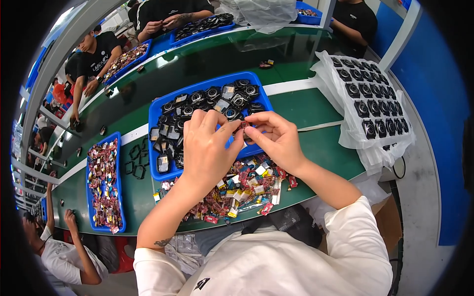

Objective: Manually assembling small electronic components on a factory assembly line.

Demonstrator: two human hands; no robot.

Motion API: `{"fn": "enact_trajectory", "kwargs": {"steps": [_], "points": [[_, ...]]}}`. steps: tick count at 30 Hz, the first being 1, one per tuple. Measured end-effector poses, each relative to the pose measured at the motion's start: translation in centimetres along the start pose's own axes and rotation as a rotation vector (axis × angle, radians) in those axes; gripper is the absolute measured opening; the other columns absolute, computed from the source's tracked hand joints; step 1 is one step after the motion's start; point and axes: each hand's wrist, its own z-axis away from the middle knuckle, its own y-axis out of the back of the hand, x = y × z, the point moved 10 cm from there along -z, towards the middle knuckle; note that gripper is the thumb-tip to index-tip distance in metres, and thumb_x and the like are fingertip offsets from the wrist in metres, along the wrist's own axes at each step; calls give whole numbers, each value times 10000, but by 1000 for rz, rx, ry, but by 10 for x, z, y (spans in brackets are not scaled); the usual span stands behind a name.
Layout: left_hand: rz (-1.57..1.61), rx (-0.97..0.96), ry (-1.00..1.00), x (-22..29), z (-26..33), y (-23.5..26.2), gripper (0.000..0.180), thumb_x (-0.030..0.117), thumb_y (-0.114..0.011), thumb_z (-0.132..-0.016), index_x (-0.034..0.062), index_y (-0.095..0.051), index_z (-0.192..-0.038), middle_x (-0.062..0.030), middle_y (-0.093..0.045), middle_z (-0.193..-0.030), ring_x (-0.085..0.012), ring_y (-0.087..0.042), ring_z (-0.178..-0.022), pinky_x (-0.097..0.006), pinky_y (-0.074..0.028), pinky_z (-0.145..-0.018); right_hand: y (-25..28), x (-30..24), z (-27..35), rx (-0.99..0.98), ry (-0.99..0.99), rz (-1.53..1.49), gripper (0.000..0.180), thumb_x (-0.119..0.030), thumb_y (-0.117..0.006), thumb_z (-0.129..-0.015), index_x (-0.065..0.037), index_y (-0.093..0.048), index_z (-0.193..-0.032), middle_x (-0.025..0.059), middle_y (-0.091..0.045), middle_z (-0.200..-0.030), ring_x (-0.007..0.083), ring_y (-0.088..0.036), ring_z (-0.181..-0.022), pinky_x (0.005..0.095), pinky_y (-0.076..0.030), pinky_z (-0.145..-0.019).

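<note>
My left hand (205,148) and my right hand (279,143) meet above the front part of a blue tray (152,148). Their thumbs and fingertips are closed around a small reddish circuit board (243,125), partly covered by the fingers. Black smartwatch cases (197,97) fill the tray, several with round sensor backs facing up. Below my wrists, against the tray's near side, lies a loose heap of small red circuit boards (229,195) mixed with white, yellow and blue pieces.
To the left stands a narrow blue tray (119,167) of circuit boards, beside loose black frames (138,171). At right, a plastic-wrapped tray holds rows of watch cases (365,91). Co-workers sit across the green belt (197,61) and to the left. A grey post (402,37) rises at far right.
</note>
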Motion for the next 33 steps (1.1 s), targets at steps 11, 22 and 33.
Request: {"fn": "enact_trajectory", "kwargs": {"steps": [11,22,33], "points": [[401,-106,432,-39,7,-16,210,85,-742,-746,28,-658,-930,-6,-604,-781,-74,-520,-694,-232,-409,-575,3,4,1,11,-53,-58,287,-26,-644,-846,13,-575,-1122,99,-650,-941,94,-629,-830,207,-516,-706],[562,-243,644,-56,25,-40,298,185,-757,-754,-39,-670,-931,-60,-658,-713,-54,-555,-591,-216,-465,-568,1,4,1,5,-87,-124,251,-37,-640,-855,32,-582,-1090,100,-644,-953,106,-628,-837,217,-518,-721],[86,43,67,-2,2,2,194,88,-752,-661,80,-662,-833,-27,-583,-898,-218,-533,-801,-339,-428,-682,6,7,2,54,-51,-103,242,-45,-650,-856,22,-592,-1081,76,-634,-969,91,-613,-874,210,-510,-746]]}}
